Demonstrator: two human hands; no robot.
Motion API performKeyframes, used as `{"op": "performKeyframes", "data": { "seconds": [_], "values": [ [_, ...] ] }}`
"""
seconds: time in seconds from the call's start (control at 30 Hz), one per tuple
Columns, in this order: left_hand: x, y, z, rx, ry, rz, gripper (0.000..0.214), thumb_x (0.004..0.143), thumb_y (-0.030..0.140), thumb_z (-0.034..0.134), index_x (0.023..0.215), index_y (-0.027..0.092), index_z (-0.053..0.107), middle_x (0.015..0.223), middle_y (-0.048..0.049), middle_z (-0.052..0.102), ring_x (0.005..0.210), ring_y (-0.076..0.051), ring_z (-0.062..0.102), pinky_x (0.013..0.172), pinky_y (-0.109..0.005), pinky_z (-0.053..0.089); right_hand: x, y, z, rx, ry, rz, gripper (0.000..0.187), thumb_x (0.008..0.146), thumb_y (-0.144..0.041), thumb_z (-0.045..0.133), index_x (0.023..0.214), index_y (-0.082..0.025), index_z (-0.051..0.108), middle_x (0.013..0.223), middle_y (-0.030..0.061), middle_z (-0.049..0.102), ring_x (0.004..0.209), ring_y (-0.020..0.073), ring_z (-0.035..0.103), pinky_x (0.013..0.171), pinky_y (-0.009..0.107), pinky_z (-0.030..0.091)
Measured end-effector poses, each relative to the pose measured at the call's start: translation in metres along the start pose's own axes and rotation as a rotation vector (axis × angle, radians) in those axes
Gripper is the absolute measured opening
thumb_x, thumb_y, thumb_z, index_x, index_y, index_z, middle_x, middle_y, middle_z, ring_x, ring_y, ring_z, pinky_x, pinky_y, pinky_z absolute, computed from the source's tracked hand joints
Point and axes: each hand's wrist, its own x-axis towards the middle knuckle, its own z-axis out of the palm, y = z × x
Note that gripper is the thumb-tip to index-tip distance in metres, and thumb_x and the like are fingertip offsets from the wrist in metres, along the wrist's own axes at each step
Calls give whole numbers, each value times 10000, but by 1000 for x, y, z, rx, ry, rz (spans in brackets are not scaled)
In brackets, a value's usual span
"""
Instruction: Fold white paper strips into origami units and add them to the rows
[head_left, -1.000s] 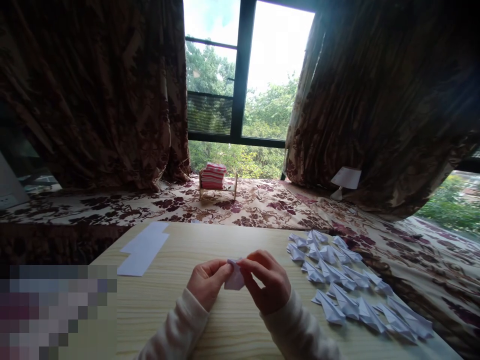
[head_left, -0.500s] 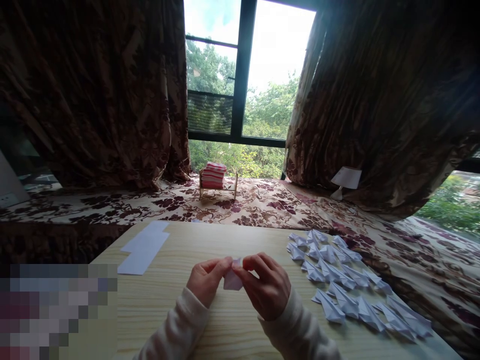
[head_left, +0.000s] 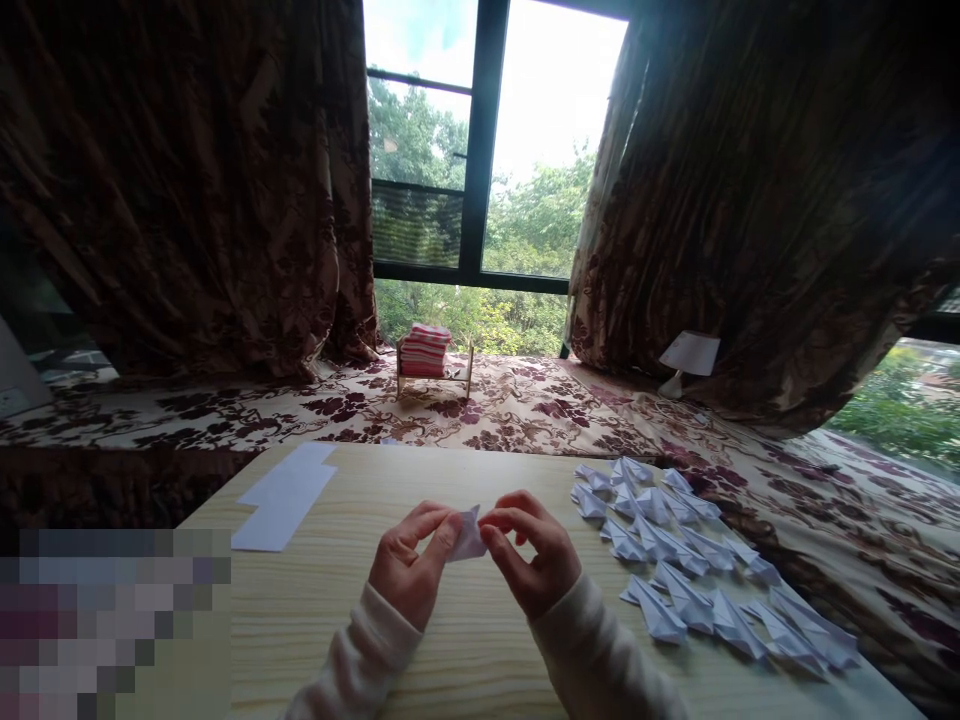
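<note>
A small folded piece of white paper [head_left: 469, 540] is held up over the table, between my two hands. My left hand [head_left: 415, 558] pinches its left side between thumb and fingers. At its right edge, the thumb and fingertips of my right hand [head_left: 534, 550] are closed on the paper. To the right lie several folded white paper pieces [head_left: 660, 545], pointed in shape and set out in loose rows. Flat white paper sheets [head_left: 285, 500] lie overlapped on the left of the table.
The light wooden table [head_left: 360, 650] stands against a ledge with a floral cloth [head_left: 517, 405]. On that ledge are a small rack with folded red-and-white striped cloths [head_left: 425, 352] and a white lamp [head_left: 690, 353]. Patterned curtains [head_left: 187, 200] flank the window [head_left: 487, 150].
The folded paper has turned and tilted between my hands, its lower edge now higher. My right hand's fingers have shifted to its right edge.
</note>
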Motion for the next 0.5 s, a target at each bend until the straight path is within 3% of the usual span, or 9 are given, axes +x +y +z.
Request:
{"op": "performKeyframes", "data": {
  "seconds": [0.17,0.3,0.5],
  "values": [
    [-2,-1,1,-17,43,-10,174,730,290,572,755,185,708,803,-35,567,809,-169,525,705,-246,418,0,4,1,-20,-23,17,82,701,-185,567,746,-174,635,732,42,535,649,146,518,514,255,419],
    [-3,-2,0,-25,2,-18,176,736,292,566,783,197,707,849,-37,557,868,-172,511,753,-249,418,0,5,0,14,-54,45,70,695,-177,567,731,-175,627,732,36,520,646,141,514,482,237,406],
    [-2,-8,0,4,7,-63,192,706,303,579,782,185,710,836,-44,573,842,-180,535,735,-255,434,1,6,-2,-32,-49,-55,54,685,-134,573,680,-180,600,711,24,509,665,145,510,568,271,436]
  ]
}}
